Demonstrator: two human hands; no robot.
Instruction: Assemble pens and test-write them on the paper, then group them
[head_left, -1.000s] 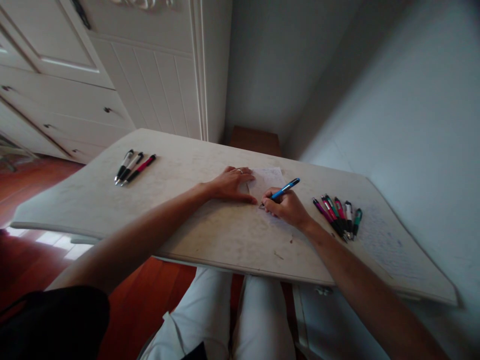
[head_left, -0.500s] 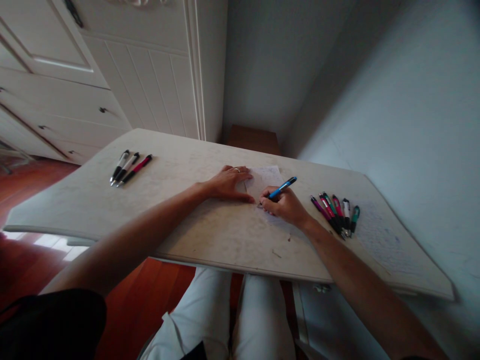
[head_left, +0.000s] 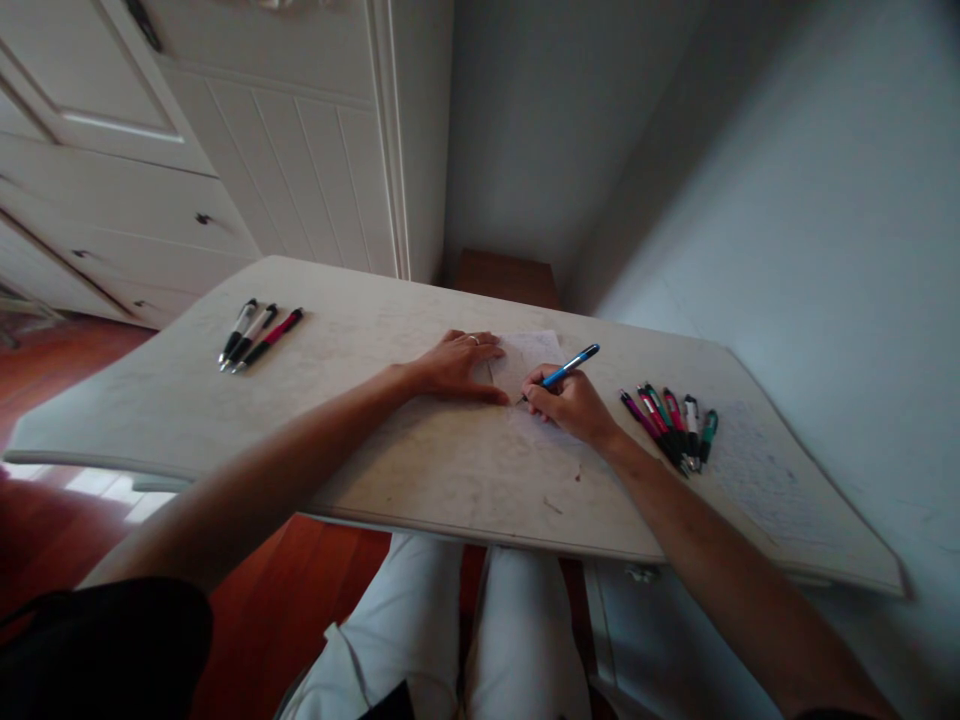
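Note:
Between my hands lies a small sheet of paper (head_left: 534, 352) with faint writing on it. My left hand (head_left: 459, 368) rests flat at the paper's left side, fingers stretched and thumb apart, a ring on one finger. A blue pen (head_left: 559, 374) with a dark end is gripped in my right hand (head_left: 564, 402), tilted up to the right, its tip at the lower part of the paper. Part of the sheet is hidden under my hands.
Several coloured pens (head_left: 673, 430) lie in a cluster to the right, beside a written sheet (head_left: 772, 480). Three pens (head_left: 257, 337) lie at the table's left. A white cabinet (head_left: 300, 150) stands behind the white table (head_left: 360, 440), and a wall (head_left: 825, 250) borders its right side.
My right hand and the blue pen have shifted slightly up and to the right, with the pen leaning a little lower. My left hand has stayed in place.

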